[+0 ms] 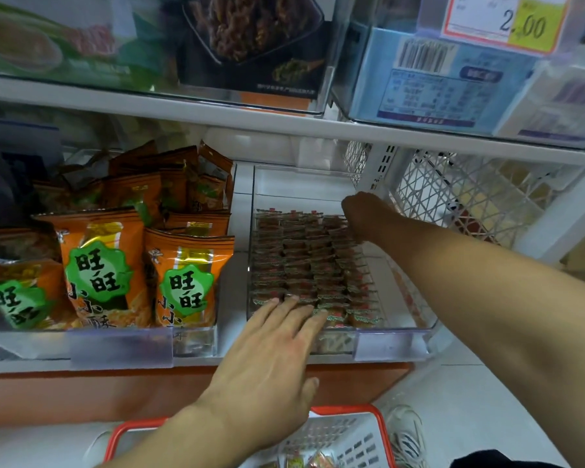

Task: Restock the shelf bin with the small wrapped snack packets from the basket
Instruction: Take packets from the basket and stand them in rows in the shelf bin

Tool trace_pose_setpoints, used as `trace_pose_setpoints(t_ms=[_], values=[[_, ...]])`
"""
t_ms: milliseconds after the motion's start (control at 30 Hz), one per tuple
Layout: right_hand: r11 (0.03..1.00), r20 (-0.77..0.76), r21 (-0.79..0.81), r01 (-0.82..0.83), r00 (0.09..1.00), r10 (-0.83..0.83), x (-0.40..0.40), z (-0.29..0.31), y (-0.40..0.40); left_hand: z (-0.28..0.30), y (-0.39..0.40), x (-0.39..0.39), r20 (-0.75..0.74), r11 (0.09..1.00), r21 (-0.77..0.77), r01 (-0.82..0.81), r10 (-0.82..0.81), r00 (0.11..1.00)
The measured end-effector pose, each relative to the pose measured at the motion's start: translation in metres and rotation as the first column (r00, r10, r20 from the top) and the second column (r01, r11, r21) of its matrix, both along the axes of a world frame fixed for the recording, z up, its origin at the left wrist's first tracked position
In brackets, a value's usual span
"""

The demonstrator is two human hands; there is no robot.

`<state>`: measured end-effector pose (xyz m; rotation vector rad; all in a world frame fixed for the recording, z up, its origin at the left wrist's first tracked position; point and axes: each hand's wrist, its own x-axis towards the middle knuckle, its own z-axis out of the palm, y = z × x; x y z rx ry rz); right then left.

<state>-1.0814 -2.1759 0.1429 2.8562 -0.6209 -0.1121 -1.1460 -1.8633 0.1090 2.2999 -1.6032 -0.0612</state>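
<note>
A clear plastic shelf bin (399, 329) holds several neat rows of small brown wrapped snack packets (304, 261). My left hand (271, 359) lies flat with straight fingers, its fingertips resting on the front row of packets. My right hand (362, 214) reaches deep into the bin and touches the back right rows; its fingers point away and are partly hidden. A white basket with a red rim (368, 413) sits below the shelf, with a few wrapped packets (314, 462) showing at its bottom.
A neighbouring clear bin (122, 342) on the left is full of orange snack bags (98, 265). The shelf above carries boxed goods and a 2.00 price tag (507, 21). A white lattice crate (470, 197) stands at the right. My shoe (406, 437) is beside the basket.
</note>
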Motion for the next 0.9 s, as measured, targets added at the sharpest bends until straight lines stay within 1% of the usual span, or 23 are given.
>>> trace_pose_setpoints(t_ms=[67,133,267,400,500,567,600,633,667,700,733,767,800,833,900], values=[[0.999,0.019,-0.049,-0.013,1.000,0.014,-0.001,-0.002,-0.001,-0.001,0.000,0.001,-0.008,1.000,0.003,0.009,-0.009,1.000],[0.997,0.035,-0.079,0.015,0.999,-0.013,0.002,-0.004,-0.001,0.000,0.000,0.001,-0.012,1.000,0.009,0.016,-0.016,1.000],[0.997,0.049,-0.070,0.032,0.998,-0.029,0.002,-0.004,0.002,0.001,-0.001,0.001,0.000,1.000,0.000,0.018,-0.018,1.000],[0.999,0.093,0.021,0.045,0.995,-0.047,-0.003,0.003,0.006,0.001,-0.001,-0.001,0.021,1.000,-0.018,0.006,-0.005,1.000],[0.992,0.082,0.090,0.090,0.992,-0.098,-0.012,0.015,0.013,0.001,-0.002,0.000,0.019,1.000,-0.017,0.001,-0.001,1.000],[0.971,0.049,0.199,0.133,0.988,-0.146,-0.024,0.021,0.021,0.000,-0.002,0.000,0.020,1.000,-0.017,0.000,0.001,1.000],[0.948,0.002,0.271,0.166,0.985,-0.173,-0.030,0.023,0.027,0.000,-0.002,0.000,0.023,1.000,-0.017,-0.001,0.002,1.000],[0.913,-0.055,0.348,0.214,0.977,-0.208,-0.037,0.023,0.032,0.000,-0.002,-0.001,0.028,1.000,-0.017,-0.002,0.003,1.000],[0.858,-0.098,0.440,0.265,0.964,-0.247,-0.045,0.022,0.037,0.000,-0.002,-0.001,0.033,1.000,-0.015,-0.002,0.002,0.999],[0.780,-0.143,0.540,0.316,0.948,-0.285,-0.055,0.019,0.043,0.000,-0.002,0.000,0.041,1.000,-0.013,-0.001,0.001,0.999],[0.662,-0.195,0.651,0.373,0.924,-0.329,-0.064,0.018,0.049,0.000,-0.003,0.000,0.052,1.000,-0.008,0.002,-0.001,0.999],[0.551,-0.241,0.729,0.407,0.905,-0.351,-0.073,0.016,0.055,0.000,-0.003,0.000,0.063,1.000,-0.001,0.005,-0.005,0.998],[0.475,-0.253,0.777,0.414,0.895,-0.368,-0.081,0.012,0.060,0.000,-0.003,0.001,0.072,1.000,0.007,0.010,-0.010,0.997],[0.419,-0.233,0.813,0.405,0.885,-0.404,-0.085,0.009,0.064,0.000,-0.003,0.002,0.074,1.000,0.013,0.014,-0.015,0.997],[0.387,-0.153,0.849,0.361,0.867,-0.474,-0.089,0.004,0.071,-0.001,-0.003,0.003,0.064,1.000,0.017,0.018,-0.019,0.998]])
